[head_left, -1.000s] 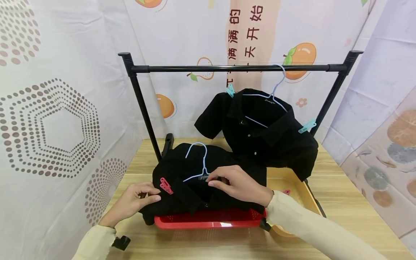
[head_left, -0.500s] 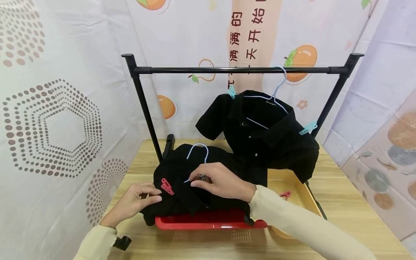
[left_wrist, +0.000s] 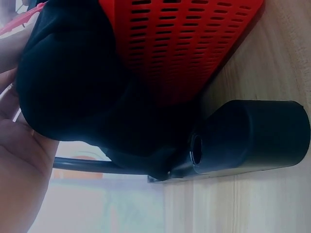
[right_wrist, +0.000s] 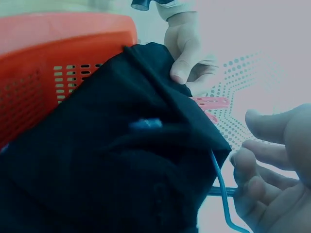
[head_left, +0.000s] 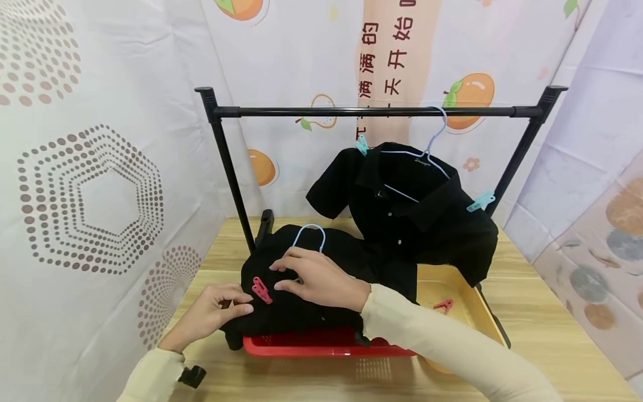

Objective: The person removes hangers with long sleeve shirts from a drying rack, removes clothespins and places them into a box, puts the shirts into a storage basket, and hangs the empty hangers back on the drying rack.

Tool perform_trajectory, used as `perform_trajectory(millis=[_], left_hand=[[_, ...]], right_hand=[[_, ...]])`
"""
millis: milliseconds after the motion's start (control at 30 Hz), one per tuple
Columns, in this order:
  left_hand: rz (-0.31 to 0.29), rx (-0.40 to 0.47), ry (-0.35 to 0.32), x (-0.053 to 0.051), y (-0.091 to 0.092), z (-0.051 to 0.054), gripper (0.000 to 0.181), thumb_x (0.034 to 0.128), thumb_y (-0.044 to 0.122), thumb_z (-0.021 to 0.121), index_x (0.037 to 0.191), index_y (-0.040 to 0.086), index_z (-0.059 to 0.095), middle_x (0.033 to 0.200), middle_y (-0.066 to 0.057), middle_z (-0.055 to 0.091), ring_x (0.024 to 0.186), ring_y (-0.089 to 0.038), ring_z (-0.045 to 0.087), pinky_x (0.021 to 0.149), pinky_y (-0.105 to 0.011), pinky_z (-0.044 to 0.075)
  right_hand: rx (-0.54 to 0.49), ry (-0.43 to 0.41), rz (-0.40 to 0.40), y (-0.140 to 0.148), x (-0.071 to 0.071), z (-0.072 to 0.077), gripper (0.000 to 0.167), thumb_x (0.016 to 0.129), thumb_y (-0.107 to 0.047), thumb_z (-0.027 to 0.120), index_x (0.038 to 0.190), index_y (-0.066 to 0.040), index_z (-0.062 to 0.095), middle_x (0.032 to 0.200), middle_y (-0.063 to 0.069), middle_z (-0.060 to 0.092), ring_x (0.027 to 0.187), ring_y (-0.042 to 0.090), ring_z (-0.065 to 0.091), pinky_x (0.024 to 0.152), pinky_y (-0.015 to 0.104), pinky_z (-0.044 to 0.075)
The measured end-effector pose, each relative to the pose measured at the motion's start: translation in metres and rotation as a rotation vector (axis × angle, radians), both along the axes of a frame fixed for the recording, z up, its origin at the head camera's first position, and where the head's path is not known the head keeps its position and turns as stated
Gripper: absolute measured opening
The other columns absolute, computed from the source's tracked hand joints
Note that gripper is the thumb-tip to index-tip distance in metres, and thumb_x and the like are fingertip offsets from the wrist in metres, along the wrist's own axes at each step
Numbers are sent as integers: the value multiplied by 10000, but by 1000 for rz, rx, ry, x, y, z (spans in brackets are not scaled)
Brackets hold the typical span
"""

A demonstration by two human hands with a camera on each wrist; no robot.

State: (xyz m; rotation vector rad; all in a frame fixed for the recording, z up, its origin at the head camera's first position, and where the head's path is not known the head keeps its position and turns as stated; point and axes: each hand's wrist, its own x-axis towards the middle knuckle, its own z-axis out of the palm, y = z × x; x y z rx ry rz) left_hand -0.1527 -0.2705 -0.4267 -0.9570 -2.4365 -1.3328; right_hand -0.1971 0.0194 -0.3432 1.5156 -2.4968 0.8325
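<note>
A black shirt (head_left: pixel 346 245) lies over the red basket (head_left: pixel 281 351), with a light blue hanger (head_left: pixel 312 225) inside its collar. On its left shoulder sits a pink clothespin (head_left: pixel 262 291). My left hand (head_left: pixel 215 314) pinches the shirt's cloth beside that clothespin; the right wrist view shows its thumb (right_wrist: pixel 182 70) on the fabric. My right hand (head_left: pixel 321 281) hovers over the collar near the clothespin, fingers bent and apart from the thumb, holding nothing. It covers part of the hanger in the head view.
Another black shirt (head_left: pixel 422 240) hangs on a hanger from the black rack's bar (head_left: pixel 341 111), with light blue clothespins (head_left: pixel 481 200) at its shoulders. A yellow tray (head_left: pixel 452 279) holding a pink clothespin (head_left: pixel 444 305) stands right of the basket. A rack foot (left_wrist: pixel 252 136) stands near my left hand.
My right hand has moved left across the collar, from the hanger's neck toward the pink clothespin on the shoulder. My left hand keeps its hold on the shirt.
</note>
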Motion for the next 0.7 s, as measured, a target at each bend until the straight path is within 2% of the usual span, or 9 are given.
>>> perform_trajectory(millis=[133, 267, 467, 700], left_hand=[[-5, -4, -1, 0, 0, -3, 212, 864, -47, 781, 986, 122, 815, 863, 52, 712, 634, -86, 520, 514, -279, 409], [12, -17, -15, -1, 0, -2, 199, 878, -20, 781, 991, 140, 816, 861, 70, 709, 634, -81, 516, 522, -274, 408], [7, -23, -42, -3, 1, 1, 192, 895, 3, 773, 1010, 150, 818, 870, 68, 715, 628, -88, 510, 521, -285, 398], [-1, -22, -35, -5, 0, 2, 210, 884, -10, 778, 993, 165, 818, 889, 59, 725, 635, -103, 522, 518, -283, 394]], right_hand=[[36, 48, -35, -7, 2, -1, 393, 984, -327, 723, 1305, -102, 696, 1216, 21, 649, 854, 63, 605, 711, 115, 480], [136, 82, -42, -15, 2, -2, 447, 983, -396, 709, 1342, -131, 687, 1265, -5, 653, 956, 56, 640, 748, 128, 507], [159, 117, 39, -21, 4, -7, 302, 966, -368, 741, 1206, -185, 758, 1143, -65, 694, 938, 24, 626, 788, 115, 487], [165, 164, 92, -25, 4, -10, 231, 927, -368, 788, 1092, -210, 750, 1059, -130, 700, 864, -19, 595, 722, 110, 453]])
